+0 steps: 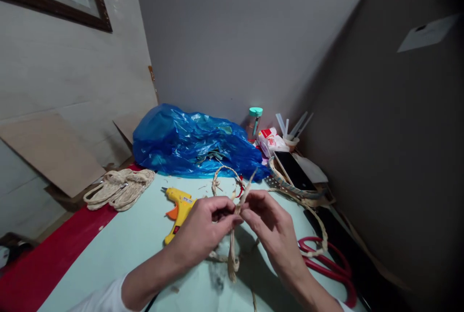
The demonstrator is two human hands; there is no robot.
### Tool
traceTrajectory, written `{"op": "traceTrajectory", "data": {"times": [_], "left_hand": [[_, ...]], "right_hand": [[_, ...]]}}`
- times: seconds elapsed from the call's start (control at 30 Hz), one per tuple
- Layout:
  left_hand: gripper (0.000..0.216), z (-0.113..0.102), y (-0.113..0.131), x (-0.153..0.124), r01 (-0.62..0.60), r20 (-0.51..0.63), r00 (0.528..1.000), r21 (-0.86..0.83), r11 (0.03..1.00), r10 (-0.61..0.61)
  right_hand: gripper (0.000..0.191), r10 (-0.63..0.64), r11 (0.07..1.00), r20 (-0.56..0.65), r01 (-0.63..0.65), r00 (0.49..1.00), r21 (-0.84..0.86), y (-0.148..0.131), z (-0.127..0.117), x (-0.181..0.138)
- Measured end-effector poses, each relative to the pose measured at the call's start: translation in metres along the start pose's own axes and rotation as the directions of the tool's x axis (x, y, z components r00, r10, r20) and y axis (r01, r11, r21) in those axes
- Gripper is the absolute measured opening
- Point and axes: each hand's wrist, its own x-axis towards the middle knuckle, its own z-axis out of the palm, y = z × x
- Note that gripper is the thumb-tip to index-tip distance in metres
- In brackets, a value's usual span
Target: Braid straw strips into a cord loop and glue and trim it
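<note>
Between my two hands a pale strip of braided straw [233, 249] hangs down, its pointed upper end rising above my fingers. The thumb and fingers of my left hand [213, 217] pinch it from the left side. From the right, my right hand [266, 215] closes its fingertips on the same strip, close to the left ones. A yellow hot glue gun [179, 208] with an orange trigger lies just left of my left hand. Red-handled scissors [331, 266] rest to the right of my right wrist, with a loop of straw braid [322, 230] across them.
A crumpled blue plastic bag [188, 140] fills the back of the table [108, 254]. Woven straw slippers [123, 187] lie at the left edge on red cloth. At the back right are a phone [295, 170], a cup of glue sticks [291, 141] and a jar with a teal lid [254, 121].
</note>
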Motion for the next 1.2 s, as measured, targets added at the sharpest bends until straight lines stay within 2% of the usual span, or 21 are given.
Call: {"op": "traceTrajectory", "data": {"times": [0.1, 0.17, 0.23, 0.33, 0.4, 0.47, 0.6, 0.77, 0.97, 1.03, 1.13, 1.2], "left_hand": [[0.019, 0.004, -0.001, -0.003, -0.071, 0.012, 0.997, 0.196, 0.978, 0.07], [0.017, 0.003, -0.001, -0.005, -0.075, 0.026, 0.997, 0.2, 0.977, 0.072], [0.018, 0.001, -0.001, -0.005, -0.03, 0.062, 0.998, 0.1, 0.995, 0.023], [0.024, -0.003, -0.001, -0.003, 0.106, 0.127, 0.988, -0.124, 0.987, -0.09], [0.026, -0.004, -0.002, -0.002, 0.165, 0.117, 0.983, -0.229, 0.959, -0.141], [0.026, -0.003, -0.002, -0.002, 0.182, 0.079, 0.983, -0.264, 0.947, -0.167], [0.026, -0.002, 0.001, -0.003, 0.146, 0.045, 0.989, -0.166, 0.975, -0.141], [0.021, -0.001, 0.001, -0.002, 0.118, 0.04, 0.992, -0.021, 0.993, -0.117], [0.025, 0.002, -0.003, -0.002, 0.107, 0.047, 0.993, -0.055, 0.993, -0.105], [0.026, 0.002, -0.003, -0.003, 0.094, 0.035, 0.995, -0.053, 0.994, -0.092], [0.025, 0.003, -0.005, -0.004, 0.021, -0.025, 0.999, 0.029, 0.999, -0.02], [0.026, 0.004, -0.006, -0.005, -0.027, -0.044, 0.999, 0.088, 0.996, 0.031]], "right_hand": [[0.024, 0.051, 0.997, -0.011, -0.052, 0.999, -0.052, 0.0, 0.0, 0.002], [0.025, 0.088, 0.996, -0.022, -0.088, 0.996, -0.001, -0.002, 0.001, 0.003], [0.025, 0.135, 0.987, -0.017, -0.133, 0.991, 0.094, -0.003, 0.001, 0.005], [0.024, 0.186, 0.959, 0.033, -0.188, 0.982, 0.21, -0.005, 0.001, 0.008], [0.021, 0.192, 0.95, 0.049, -0.198, 0.98, 0.24, -0.005, 0.001, 0.01], [0.019, 0.186, 0.954, 0.04, -0.19, 0.982, 0.234, -0.005, 0.001, 0.01], [0.017, 0.164, 0.967, -0.003, -0.16, 0.986, 0.197, -0.004, 0.0, 0.008], [0.023, 0.163, 0.961, -0.119, -0.13, 0.979, 0.243, 0.006, -0.008, 0.011], [0.022, 0.187, 0.947, -0.217, -0.117, 0.958, 0.298, 0.014, -0.017, 0.019], [0.021, 0.191, 0.943, -0.185, -0.128, 0.964, 0.307, 0.01, -0.013, 0.018], [0.022, 0.189, 0.946, -0.019, -0.177, 0.982, 0.273, 0.001, -0.003, 0.014], [0.021, 0.173, 0.953, 0.047, -0.179, 0.984, 0.245, -0.001, 0.0, 0.011]]}}
